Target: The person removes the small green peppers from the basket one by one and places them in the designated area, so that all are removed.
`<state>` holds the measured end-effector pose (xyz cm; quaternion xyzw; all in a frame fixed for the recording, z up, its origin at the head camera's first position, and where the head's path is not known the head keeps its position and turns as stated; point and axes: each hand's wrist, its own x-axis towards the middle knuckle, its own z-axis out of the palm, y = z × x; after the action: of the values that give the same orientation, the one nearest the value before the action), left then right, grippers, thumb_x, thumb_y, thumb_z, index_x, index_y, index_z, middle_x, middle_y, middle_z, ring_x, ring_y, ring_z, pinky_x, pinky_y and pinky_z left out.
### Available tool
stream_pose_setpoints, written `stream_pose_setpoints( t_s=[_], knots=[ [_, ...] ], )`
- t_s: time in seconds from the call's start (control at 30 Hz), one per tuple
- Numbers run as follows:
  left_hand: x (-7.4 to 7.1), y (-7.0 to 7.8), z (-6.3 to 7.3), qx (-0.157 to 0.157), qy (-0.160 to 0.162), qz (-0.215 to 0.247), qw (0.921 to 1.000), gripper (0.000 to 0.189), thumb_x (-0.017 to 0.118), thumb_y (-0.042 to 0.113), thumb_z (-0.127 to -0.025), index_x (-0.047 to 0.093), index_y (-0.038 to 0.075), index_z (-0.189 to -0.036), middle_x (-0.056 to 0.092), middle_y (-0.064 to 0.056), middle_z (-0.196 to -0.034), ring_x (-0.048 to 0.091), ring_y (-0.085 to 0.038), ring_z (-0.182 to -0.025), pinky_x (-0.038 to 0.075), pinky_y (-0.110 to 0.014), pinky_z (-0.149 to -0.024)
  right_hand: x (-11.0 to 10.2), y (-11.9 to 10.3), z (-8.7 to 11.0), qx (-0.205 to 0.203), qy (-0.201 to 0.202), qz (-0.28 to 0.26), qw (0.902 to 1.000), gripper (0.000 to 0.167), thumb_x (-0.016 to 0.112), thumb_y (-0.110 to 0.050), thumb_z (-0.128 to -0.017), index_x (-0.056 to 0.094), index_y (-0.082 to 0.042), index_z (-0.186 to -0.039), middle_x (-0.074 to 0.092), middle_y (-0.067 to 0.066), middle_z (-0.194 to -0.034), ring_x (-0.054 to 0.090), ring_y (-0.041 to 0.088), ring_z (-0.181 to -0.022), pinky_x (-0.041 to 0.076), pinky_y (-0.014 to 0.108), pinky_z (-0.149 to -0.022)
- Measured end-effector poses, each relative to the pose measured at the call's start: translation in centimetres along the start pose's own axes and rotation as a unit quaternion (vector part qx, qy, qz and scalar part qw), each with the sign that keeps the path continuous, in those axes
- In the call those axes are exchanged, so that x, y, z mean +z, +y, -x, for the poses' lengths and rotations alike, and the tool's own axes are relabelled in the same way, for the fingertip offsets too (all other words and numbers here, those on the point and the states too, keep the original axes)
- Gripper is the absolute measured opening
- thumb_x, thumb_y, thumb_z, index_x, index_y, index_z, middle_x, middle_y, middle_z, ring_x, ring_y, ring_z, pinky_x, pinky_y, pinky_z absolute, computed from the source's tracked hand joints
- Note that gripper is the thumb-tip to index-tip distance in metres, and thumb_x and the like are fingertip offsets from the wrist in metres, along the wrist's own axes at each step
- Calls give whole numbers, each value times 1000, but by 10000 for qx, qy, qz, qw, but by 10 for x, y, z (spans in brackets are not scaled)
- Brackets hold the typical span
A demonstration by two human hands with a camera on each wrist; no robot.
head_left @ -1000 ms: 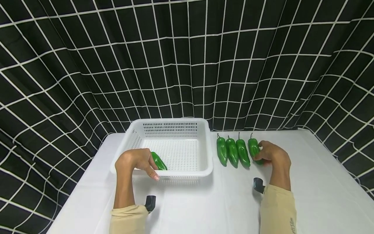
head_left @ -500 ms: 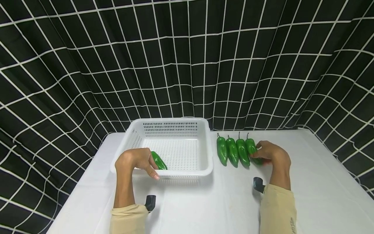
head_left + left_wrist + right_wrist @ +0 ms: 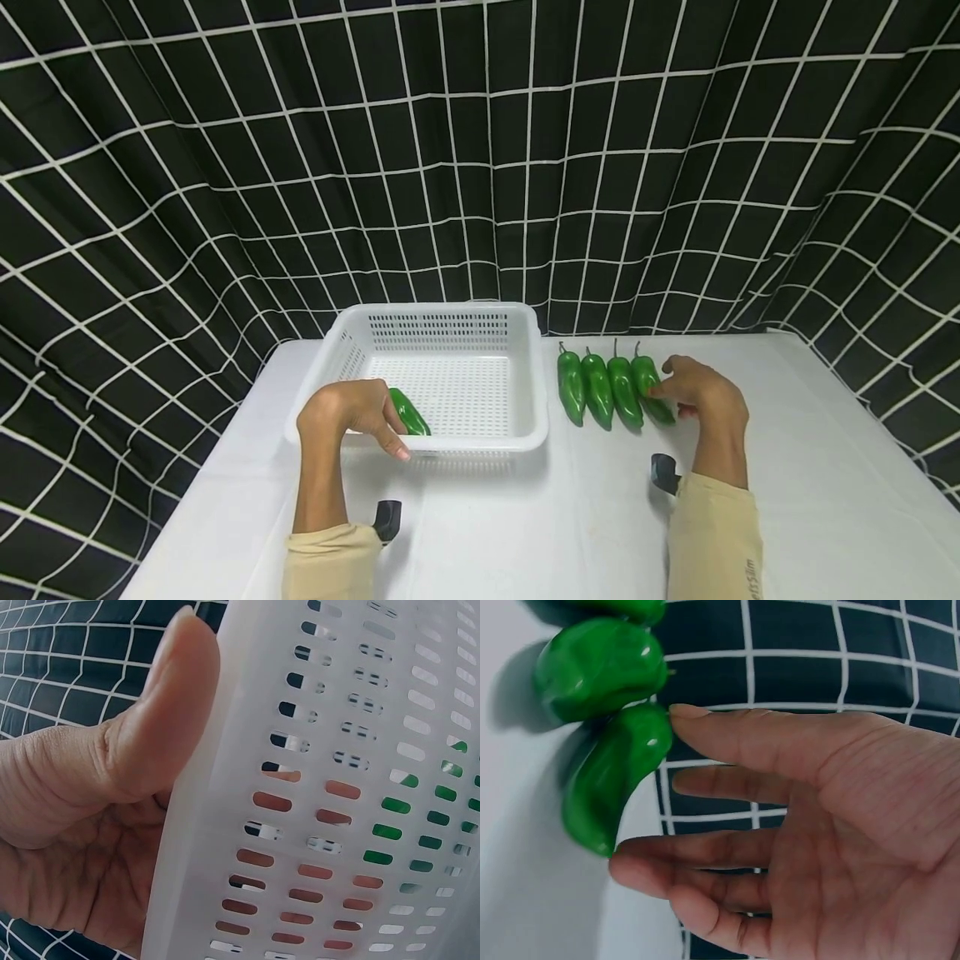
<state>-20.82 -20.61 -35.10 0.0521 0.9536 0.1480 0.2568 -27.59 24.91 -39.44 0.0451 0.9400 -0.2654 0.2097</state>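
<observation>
A row of green chili peppers (image 3: 597,387) lies on the white table, stems toward the back. At its right end, the last pepper (image 3: 645,372) sits against its neighbour. My right hand (image 3: 701,396) is beside this pepper, fingers extended, thumb tip and fingertips right at its surface in the right wrist view. My left hand (image 3: 348,408) holds the near left rim of a white plastic basket (image 3: 480,444), thumb outside and fingers inside, showing through the slots in the left wrist view. Inside the basket lies another green chili pepper (image 3: 409,414), partly hidden by this hand.
The table (image 3: 525,533) has a white cloth. A black curtain with a white grid (image 3: 450,167) closes off the back and sides, close behind basket and peppers. Dark wrist-camera mounts (image 3: 663,473) stick out from both sleeves.
The rightmost pepper has shifted left until it lies beside the others in the row. My right hand has moved left with it, then eased slightly off. The left hand and basket stay put.
</observation>
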Motion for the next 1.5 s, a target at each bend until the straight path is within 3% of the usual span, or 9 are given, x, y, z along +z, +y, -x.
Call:
stream_pose_setpoints(
  t_s=[0.17, 0.27, 0.4, 0.53, 0.83, 0.97, 1.23, 1.33, 1.5],
  knots=[
    [0, 0, 0, -36, 54, 21, 10000, 37, 97, 36, -68, 86, 18, -98, 80, 3, -107, 57, -14, -94, 52, -35, -82, 0, -21, 4, -333, 388, 297, 9982, 72, 61, -34, -99, 37, 6, -154, 53, 38, -144, 58, 53, -122, 51, 65, -95],
    [0, 0, 0, -61, 65, 12, 10000, 36, 97, 36, -67, 86, 18, -96, 80, 3, -106, 58, -14, -94, 53, -37, -84, 2, -38, 7, -884, 681, 388, 9930, 67, 60, -33, -101, 40, 4, -153, 51, 38, -147, 53, 56, -130, 47, 71, -101],
    [0, 0, 0, -50, 67, -19, 10000, 35, 97, 36, -68, 86, 18, -96, 81, 3, -106, 57, -14, -93, 53, -36, -83, 7, -66, 14, -1733, 967, 344, 9795, 59, 64, -28, -101, 48, 2, -149, 64, 34, -126, 66, 42, -103, 57, 54, -83],
    [0, 0, 0, -53, 66, 0, 10000, 35, 97, 35, -68, 86, 18, -96, 81, 3, -104, 55, -15, -92, 50, -33, -80, 21, -96, 19, -2444, 986, 351, 9640, 51, 65, -21, -101, 54, 1, -145, 69, 24, -104, 63, 26, -81, 52, 36, -67],
    [1, 0, 0, -196, 72, 69, 9998, 32, 97, 36, -68, 86, 18, -92, 80, 5, -100, 56, -15, -92, 50, -35, -81, 68, -150, 27, -3306, 1161, 743, 9337, 44, 70, -14, -98, 62, -4, -140, 69, 21, -128, 65, 35, -115, 57, 48, -93],
    [1, 0, 0, -256, 111, 89, 9996, 31, 97, 35, -68, 86, 18, -91, 79, 6, -94, 55, -16, -90, 48, -33, -77, 91, -167, 27, -3595, 1555, 1103, 9135, 41, 73, -14, -97, 65, -6, -136, 71, 17, -122, 65, 33, -111, 56, 47, -96],
    [2, 0, 0, -183, 114, 147, 9997, 28, 97, 34, -68, 85, 17, -86, 79, 7, -87, 53, -14, -84, 44, -29, -71, 142, -190, 17, -3987, 1852, 1879, 8783, 32, 78, -8, -90, 71, -8, -121, 74, 15, -100, 69, 34, -88, 57, 44, -77],
    [2, 0, 0, -122, 108, 167, 9997, 26, 97, 33, -68, 85, 16, -83, 78, 7, -82, 49, -13, -79, 39, -28, -67, 154, -194, 14, -4029, 1739, 2012, 8758, 32, 80, -11, -89, 72, -10, -120, 76, 13, -102, 71, 32, -89, 57, 42, -76],
    [3, 2, -2, -136, 72, 198, 9997, 24, 97, 33, -68, 84, 16, -80, 75, 8, -77, 45, -12, -75, 35, -28, -63, 160, -194, 12, -3935, 1368, 1962, 8877, 39, 80, -16, -90, 71, -12, -127, 76, 11, -108, 70, 29, -92, 58, 42, -80]
  ],
)
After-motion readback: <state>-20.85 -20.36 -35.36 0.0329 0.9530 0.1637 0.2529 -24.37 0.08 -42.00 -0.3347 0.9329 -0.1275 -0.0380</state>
